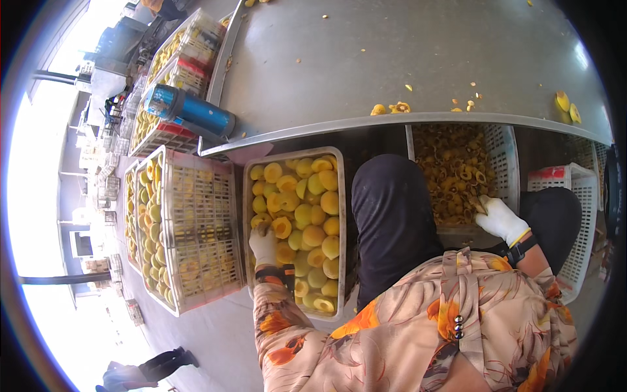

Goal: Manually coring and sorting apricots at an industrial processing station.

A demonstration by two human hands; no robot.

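My left hand (264, 245), in a white glove with stained fingertips, reaches into the left side of a plastic crate (342, 196) full of halved yellow peaches (316, 235). Its fingers rest among the fruit beside a hollowed half (281, 227); whether they grip one is unclear. My right hand (502, 220), also gloved, hangs over a second crate (504, 161) between my knees. That crate holds brown-yellow pit scraps and trimmings (455, 171). Brownish matter shows at the right fingertips, too small to tell if it is held.
A metal table (392, 54) with a raised rim spans the front, bearing fruit scraps (399, 108) and peach halves (563, 101). A blue flask (208, 115) lies at its left corner. Stacked peach crates (201, 225) stand left, a white crate (578, 240) right. A person (152, 370) is at lower left.
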